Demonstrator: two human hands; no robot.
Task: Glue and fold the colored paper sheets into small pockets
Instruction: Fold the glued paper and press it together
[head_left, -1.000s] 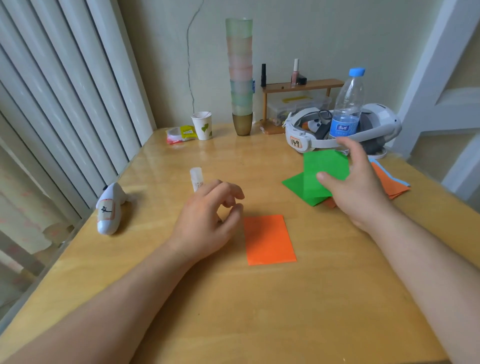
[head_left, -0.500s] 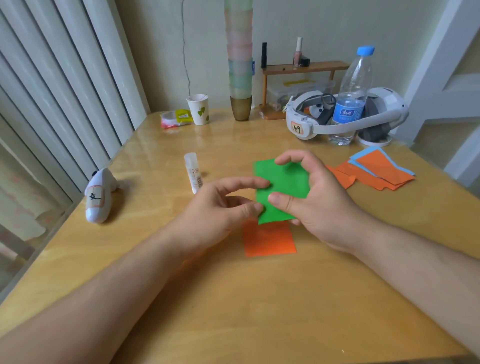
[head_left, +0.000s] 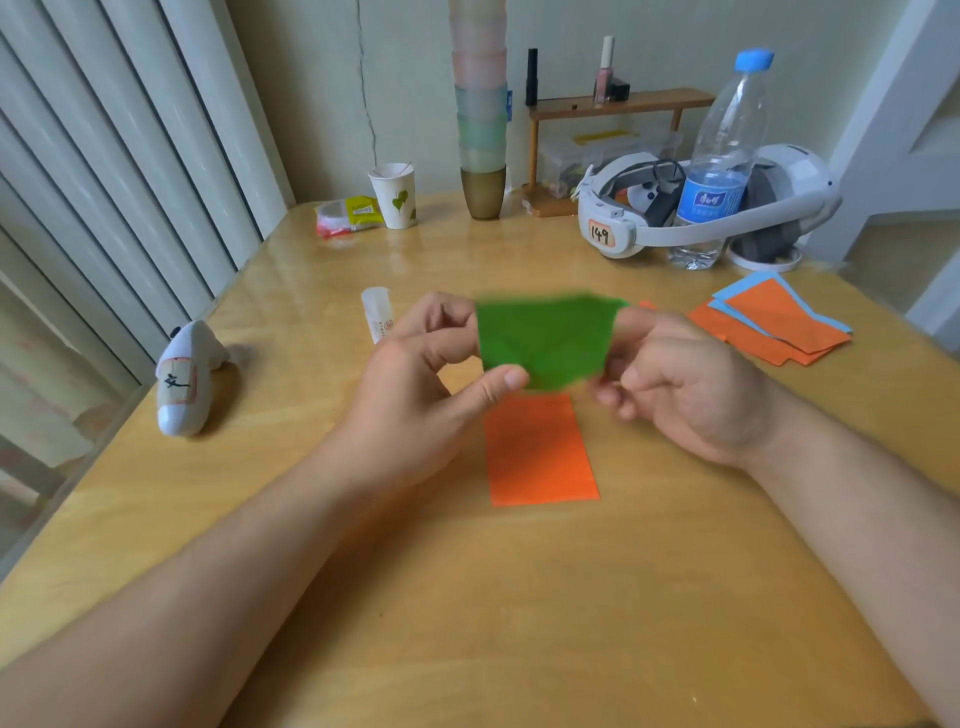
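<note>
Lifted since half a second ago and turned broadside: green paper sheet (head_left: 545, 340), now held clear above the table (head_left: 571, 597), blurred, faintly creased, translucent against the light. Pinched at its near-left corner by left hand (head_left: 415, 384), thumb on top. Gripped along its right edge by right hand (head_left: 680, 384). Directly beneath, lying flat: folded orange sheet (head_left: 540, 452). Beyond the left hand, glue stick (head_left: 378, 319).

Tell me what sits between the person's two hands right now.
In the head view, the green paper spans the gap, pinched by the left hand and the right hand, above the orange sheet.
</note>
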